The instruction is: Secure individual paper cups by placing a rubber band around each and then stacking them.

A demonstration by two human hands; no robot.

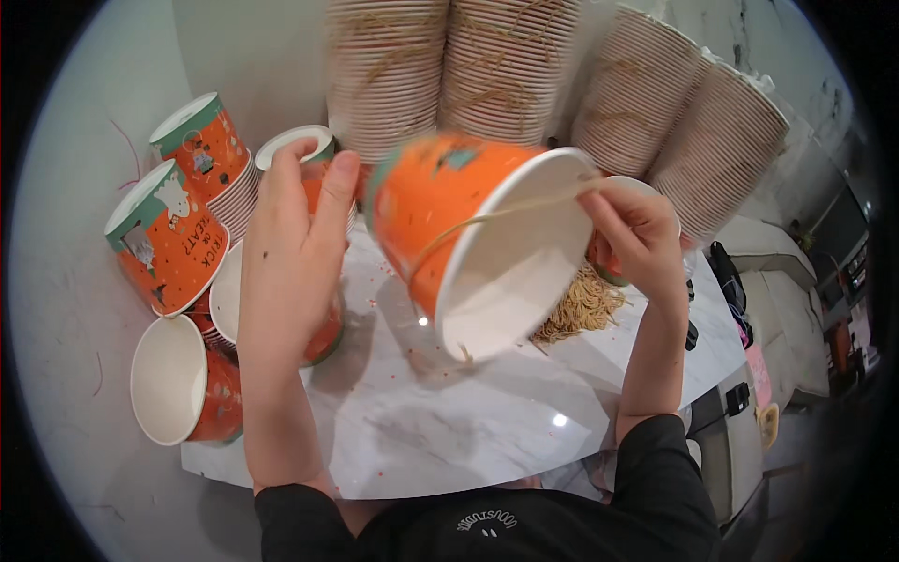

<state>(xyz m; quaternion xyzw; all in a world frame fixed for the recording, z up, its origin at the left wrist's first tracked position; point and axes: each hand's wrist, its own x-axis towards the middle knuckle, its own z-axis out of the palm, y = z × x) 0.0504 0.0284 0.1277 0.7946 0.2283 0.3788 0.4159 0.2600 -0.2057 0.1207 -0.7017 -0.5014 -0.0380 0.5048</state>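
An orange paper bucket [449, 215] with a green base and white inside hangs tilted above the table, its mouth turned to the lower right. A thin tan cord [524, 203] runs across its mouth and round its side. My right hand [641, 234] pinches that cord near the bucket's upper right rim. Left of the bucket, my left hand [290, 234] is raised with thumb and fingers apart; a gap shows between it and the bucket. A bundle of tan cords [585, 304] lies on the table behind the bucket. The bucket is blurred by motion.
Tall stacks of paper buckets [389, 84] line the back, with more leaning stacks [716, 140] at the right. Several printed orange buckets [173, 239] crowd the left side by the wall. Orange scraps dot the marble table [431, 440]. A light sofa [773, 290] stands beyond the right edge.
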